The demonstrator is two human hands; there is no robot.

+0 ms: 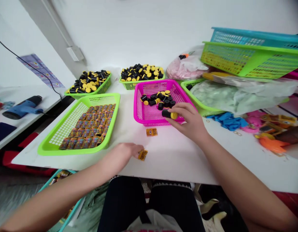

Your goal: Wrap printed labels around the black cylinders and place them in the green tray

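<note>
Between the thumb and fingers of my right hand (188,120) is a small black cylinder with a yellow cap (167,113), held over the near rim of the pink basket (149,122). Several more black-and-yellow cylinders (166,103) lie in that basket. Close to the table's front edge, my left hand (129,150) pinches a printed orange label sleeve (142,155); its fingertips are partly hidden. Another orange label sleeve (151,132) lies flat on the table just in front of the pink basket.
At left, a green basket (49,149) holds rows of labelled cylinders. Two green baskets (105,87) of black-and-yellow cylinders stand behind. Stacked baskets (250,61), plastic bags (218,95) and blue scraps (229,120) crowd the right. A blue heat gun (24,108) rests on the side table.
</note>
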